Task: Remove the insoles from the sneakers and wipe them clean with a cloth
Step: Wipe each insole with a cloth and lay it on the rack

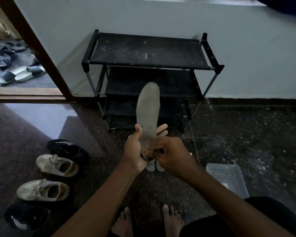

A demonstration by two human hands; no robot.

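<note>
A grey insole (147, 110) stands upright in front of me, toe end up. My left hand (135, 149) grips its lower half, thumb on the near face and fingers behind. My right hand (173, 154) pinches the heel end from the right. On the floor at the left lie two beige sneakers (56, 165) (43, 190), openings facing up. No cloth shows in my hands.
A black shoe rack (149, 53) stands against the wall ahead. Dark shoes (67, 148) (24, 218) lie beside the sneakers. A clear plastic box (229, 177) sits on the floor at the right. Pale slippers (155, 166) show below my hands. Sandals (20, 74) lie beyond the doorway.
</note>
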